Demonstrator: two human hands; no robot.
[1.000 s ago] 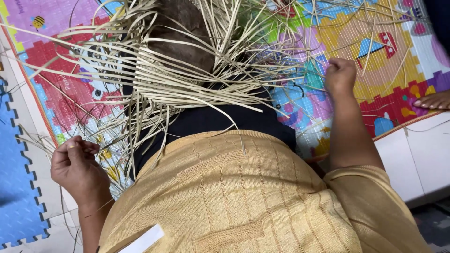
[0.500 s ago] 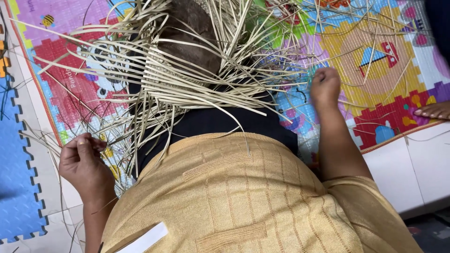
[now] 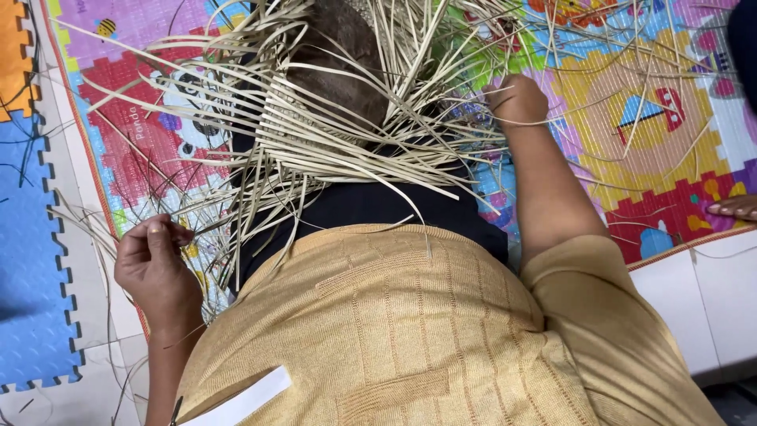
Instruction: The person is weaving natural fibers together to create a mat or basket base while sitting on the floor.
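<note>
A: Logging risk first. Your left hand [image 3: 154, 264] pinches thin pale straw-coloured strips [image 3: 95, 229] between thumb and fingertips, out over the edge of the colourful picture-printed foam play mat [image 3: 670, 118]. Your right hand [image 3: 516, 99] is clenched in a fist among the loose strands; it probably grips one or more, but the tangle hides which.

B: Where is the work itself?

A: On your lap, over the black cloth [image 3: 363, 201]: one partly woven flat panel of pale palm strips [image 3: 303, 130], ends fanning out all round.

B: What could go wrong?

A: Pulling both hands apart could snap a dry strip or drag a woven row loose, because free ends cross each other everywhere.

B: Counts?

A: Two hands, one panel, one mat, blue interlocking foam floor tiles [image 3: 31, 260] at left. Loose strips: too many to count.
</note>
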